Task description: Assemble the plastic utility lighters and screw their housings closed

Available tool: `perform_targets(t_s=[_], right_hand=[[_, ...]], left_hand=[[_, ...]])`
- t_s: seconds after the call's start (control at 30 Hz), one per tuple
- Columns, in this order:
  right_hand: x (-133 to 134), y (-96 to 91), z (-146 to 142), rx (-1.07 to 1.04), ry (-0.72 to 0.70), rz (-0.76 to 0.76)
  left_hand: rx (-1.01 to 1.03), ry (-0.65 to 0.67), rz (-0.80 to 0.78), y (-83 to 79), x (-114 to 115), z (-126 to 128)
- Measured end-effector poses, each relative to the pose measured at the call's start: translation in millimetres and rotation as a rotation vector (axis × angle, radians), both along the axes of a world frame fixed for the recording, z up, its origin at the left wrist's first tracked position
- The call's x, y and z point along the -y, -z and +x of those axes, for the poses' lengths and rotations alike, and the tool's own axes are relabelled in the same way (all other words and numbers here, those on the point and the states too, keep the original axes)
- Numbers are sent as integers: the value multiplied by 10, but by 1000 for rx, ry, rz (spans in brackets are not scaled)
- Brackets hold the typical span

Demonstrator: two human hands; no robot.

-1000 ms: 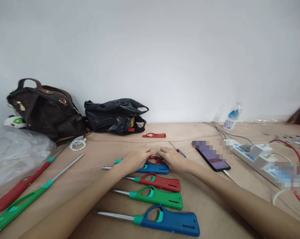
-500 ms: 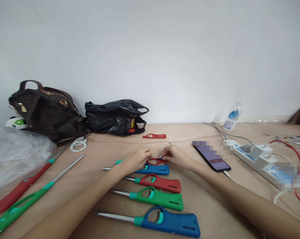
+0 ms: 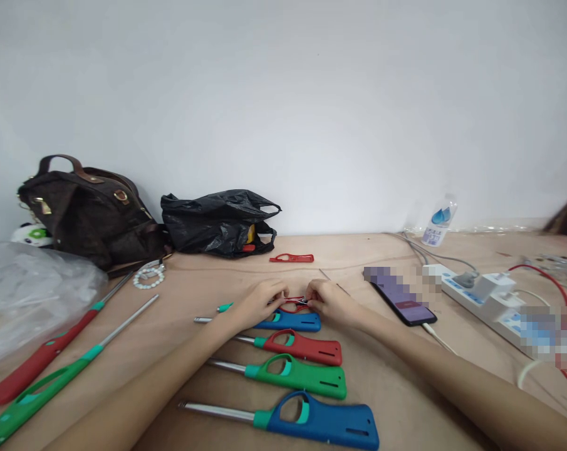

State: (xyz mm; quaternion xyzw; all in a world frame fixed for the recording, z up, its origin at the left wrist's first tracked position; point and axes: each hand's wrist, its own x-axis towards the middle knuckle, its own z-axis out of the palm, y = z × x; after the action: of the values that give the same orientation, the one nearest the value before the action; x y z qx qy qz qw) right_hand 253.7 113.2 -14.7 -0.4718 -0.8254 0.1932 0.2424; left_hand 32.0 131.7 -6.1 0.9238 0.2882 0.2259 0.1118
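My left hand (image 3: 259,302) and my right hand (image 3: 331,302) meet over a red lighter body (image 3: 294,304) lying on the table, both with fingers curled onto it. Just in front of them lies a row of long-nosed lighters: a blue one (image 3: 290,321), a red one (image 3: 304,347), a green one (image 3: 298,374) and a nearer blue one (image 3: 321,423). A thin screwdriver shaft shows behind my right hand. A loose red shell half (image 3: 291,257) lies farther back.
A brown handbag (image 3: 88,210) and a black plastic bag (image 3: 217,221) stand by the wall. A red (image 3: 34,360) and a green long lighter (image 3: 29,398) lie at the left beside clear plastic (image 3: 24,291). A phone (image 3: 403,303), power strip (image 3: 480,291) and bottle (image 3: 438,220) sit at the right.
My right hand has taken up the small screwdriver that lay beside it and closed in on the red lighter body. The left hand has barely moved.
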Motion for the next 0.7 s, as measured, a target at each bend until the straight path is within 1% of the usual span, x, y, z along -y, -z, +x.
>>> perform_targets(t_s=[0.23,0.33,0.6,0.7], right_hand=[[-20,-32,12,-51,-33,-58],[-31,-32,15,-78,-58,-59],[-46,-19,30,-91,-63,-60],[-70,-7,60,-79,-93,-71]], left_hand=[[-11,-25,0,21,-9,9],[-22,-38,19,32,-9,1],[-19,-42,27,53,-12,0],[-33,-52,41,53,-9,5]])
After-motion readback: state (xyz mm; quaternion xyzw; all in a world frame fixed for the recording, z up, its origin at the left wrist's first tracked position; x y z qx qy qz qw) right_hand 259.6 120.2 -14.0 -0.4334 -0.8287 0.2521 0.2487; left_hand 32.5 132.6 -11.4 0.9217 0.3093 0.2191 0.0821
